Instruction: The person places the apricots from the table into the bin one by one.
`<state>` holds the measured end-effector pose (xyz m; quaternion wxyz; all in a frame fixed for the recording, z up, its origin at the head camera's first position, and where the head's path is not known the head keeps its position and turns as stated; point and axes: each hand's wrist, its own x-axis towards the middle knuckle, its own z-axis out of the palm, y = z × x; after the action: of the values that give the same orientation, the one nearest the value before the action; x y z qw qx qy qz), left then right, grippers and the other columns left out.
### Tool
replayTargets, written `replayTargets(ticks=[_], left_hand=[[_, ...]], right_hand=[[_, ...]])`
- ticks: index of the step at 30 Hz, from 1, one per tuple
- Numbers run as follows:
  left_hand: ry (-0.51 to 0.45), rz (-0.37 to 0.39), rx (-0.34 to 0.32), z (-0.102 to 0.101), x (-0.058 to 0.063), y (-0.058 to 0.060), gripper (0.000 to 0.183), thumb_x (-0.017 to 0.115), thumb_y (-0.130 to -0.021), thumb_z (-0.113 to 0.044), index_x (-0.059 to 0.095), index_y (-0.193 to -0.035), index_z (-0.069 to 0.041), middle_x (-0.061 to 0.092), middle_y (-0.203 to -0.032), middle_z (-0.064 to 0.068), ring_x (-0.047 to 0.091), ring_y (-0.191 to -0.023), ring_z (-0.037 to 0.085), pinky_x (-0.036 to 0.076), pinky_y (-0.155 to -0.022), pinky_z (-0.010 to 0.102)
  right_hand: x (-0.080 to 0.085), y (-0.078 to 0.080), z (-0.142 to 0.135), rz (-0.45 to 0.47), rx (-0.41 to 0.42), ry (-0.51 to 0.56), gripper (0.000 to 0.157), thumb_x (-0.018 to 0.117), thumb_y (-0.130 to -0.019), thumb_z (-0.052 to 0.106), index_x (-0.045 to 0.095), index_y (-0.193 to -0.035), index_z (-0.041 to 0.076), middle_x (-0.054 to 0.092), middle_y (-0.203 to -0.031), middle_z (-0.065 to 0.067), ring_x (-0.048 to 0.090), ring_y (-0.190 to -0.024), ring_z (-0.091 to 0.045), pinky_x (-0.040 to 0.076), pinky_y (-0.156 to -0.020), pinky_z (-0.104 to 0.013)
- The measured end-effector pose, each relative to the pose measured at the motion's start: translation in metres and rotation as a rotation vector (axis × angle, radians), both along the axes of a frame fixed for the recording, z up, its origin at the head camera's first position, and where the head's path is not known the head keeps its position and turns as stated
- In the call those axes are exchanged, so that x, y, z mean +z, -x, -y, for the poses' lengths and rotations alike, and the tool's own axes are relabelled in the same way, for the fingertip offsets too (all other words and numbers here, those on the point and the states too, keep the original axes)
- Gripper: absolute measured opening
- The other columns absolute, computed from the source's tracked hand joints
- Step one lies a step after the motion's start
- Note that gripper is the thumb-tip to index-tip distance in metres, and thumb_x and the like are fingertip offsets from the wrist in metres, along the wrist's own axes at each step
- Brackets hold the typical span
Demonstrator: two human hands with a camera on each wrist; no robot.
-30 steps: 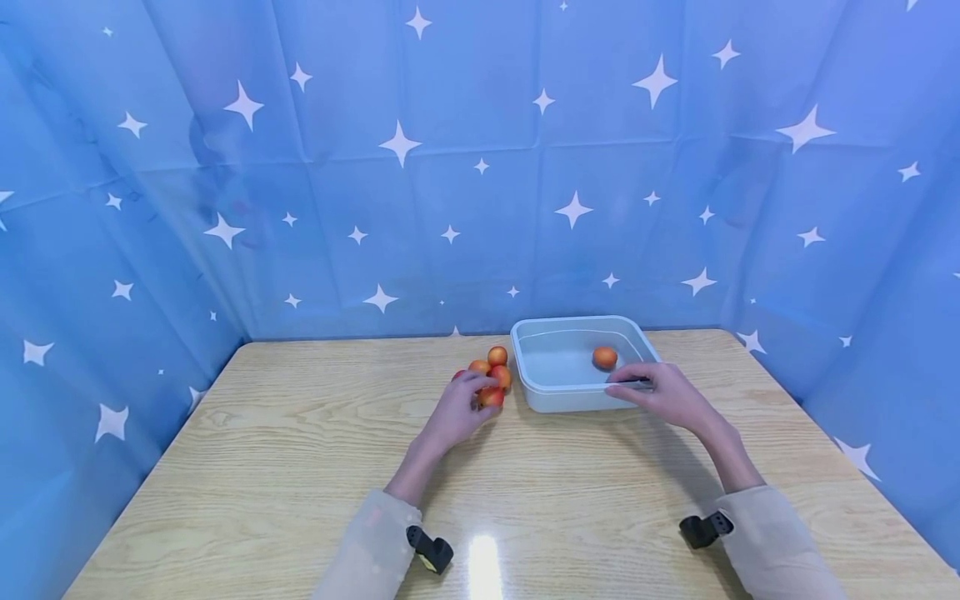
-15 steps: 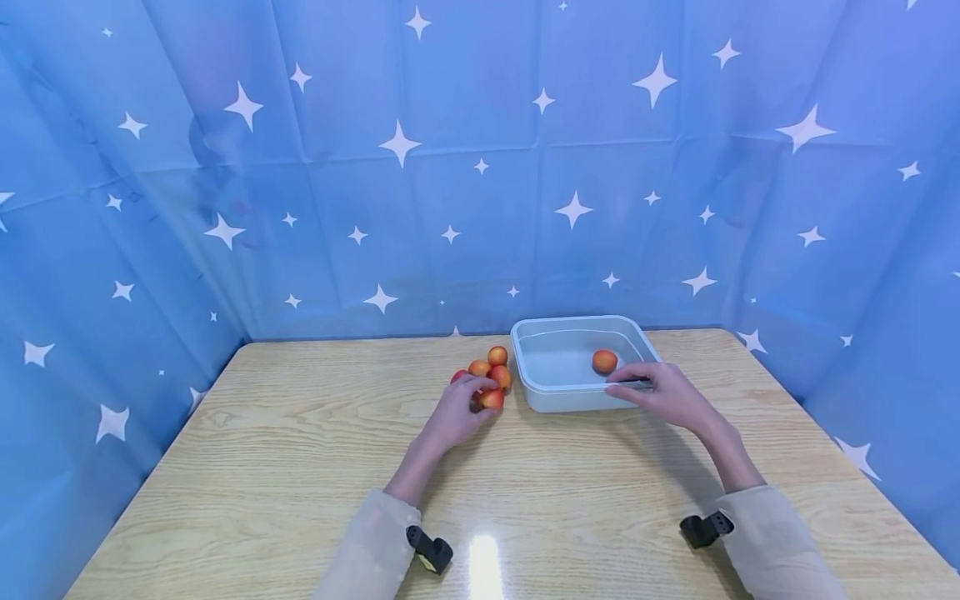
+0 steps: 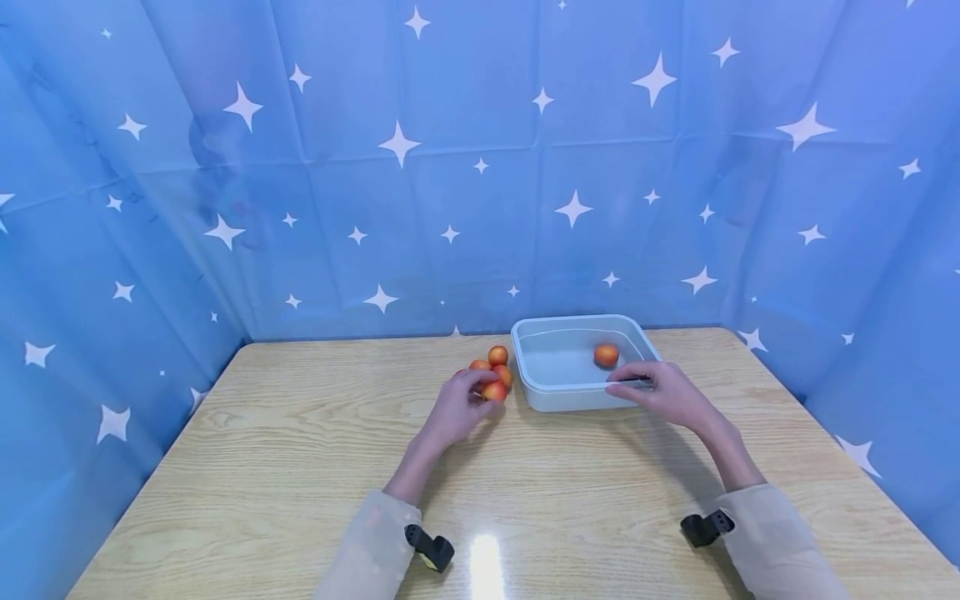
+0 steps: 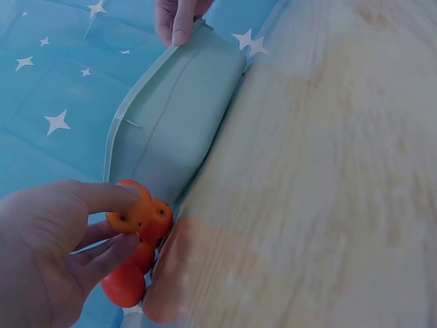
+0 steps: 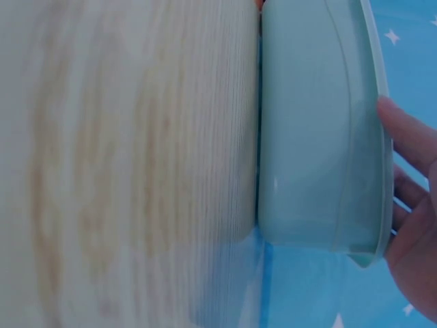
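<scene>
My left hand pinches a small round orange-red fruit between thumb and fingers, just above the table. Close beside it sit several similar fruits in a cluster, partly covered by the hand in the head view. To their right stands a light blue-grey plastic tub, with one orange-red fruit lying inside. The tub's near right rim is gripped by my right hand; in the right wrist view, the thumb is on the rim's near side and the fingers lie beyond it.
The tub and fruits are near the far edge of a wood-grain table. Behind the table hangs a blue curtain with white stars. A black camera is worn at the left wrist, and another black camera at the right.
The fruit in my left hand has risen slightly from its place in the cluster and shifted a little to the right. My right hand stays on the tub's rim.
</scene>
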<state>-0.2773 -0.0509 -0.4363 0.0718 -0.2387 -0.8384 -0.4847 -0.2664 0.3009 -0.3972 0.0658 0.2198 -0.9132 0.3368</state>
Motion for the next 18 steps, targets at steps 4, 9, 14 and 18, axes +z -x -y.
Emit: replayTargets(ticks=[4,9,14,18], left_hand=[[-0.037,0.030,0.006,-0.001,0.003,-0.001,0.038,0.075,-0.086,0.002,0.067,-0.123,0.002,0.063,-0.116,0.017,0.065,-0.101,0.027,0.058,-0.085,0.032],[-0.086,0.022,0.007,-0.002,0.009,-0.002,0.036,0.075,-0.087,0.003,0.066,-0.121,0.003,0.065,-0.115,0.017,0.066,-0.101,0.028,0.058,-0.087,0.033],[-0.092,-0.005,0.028,-0.004,0.016,-0.003,0.036,0.076,-0.088,0.000,0.066,-0.123,0.002,0.064,-0.115,0.014,0.064,-0.096,0.025,0.058,-0.086,0.035],[-0.108,-0.013,0.036,-0.006,0.020,-0.004,0.039,0.075,-0.089,0.000,0.065,-0.126,0.003,0.064,-0.118,0.016,0.062,-0.097,0.027,0.057,-0.087,0.042]], right_hand=[[-0.001,0.001,0.000,-0.001,0.000,0.000,0.015,0.074,-0.094,0.026,0.078,-0.104,0.015,0.074,-0.099,0.003,0.066,-0.091,-0.010,0.054,-0.077,-0.027],[0.000,0.000,-0.001,0.007,0.000,-0.001,0.016,0.073,-0.094,0.027,0.077,-0.105,0.015,0.074,-0.100,0.003,0.066,-0.092,-0.011,0.054,-0.078,-0.027],[0.000,0.000,0.000,0.000,0.003,-0.003,0.015,0.073,-0.094,0.026,0.077,-0.104,0.016,0.074,-0.101,0.002,0.065,-0.091,-0.012,0.054,-0.077,-0.027],[0.001,0.000,0.000,-0.006,0.007,-0.007,0.014,0.074,-0.094,0.026,0.077,-0.104,0.016,0.074,-0.101,0.002,0.065,-0.092,-0.011,0.054,-0.077,-0.027]])
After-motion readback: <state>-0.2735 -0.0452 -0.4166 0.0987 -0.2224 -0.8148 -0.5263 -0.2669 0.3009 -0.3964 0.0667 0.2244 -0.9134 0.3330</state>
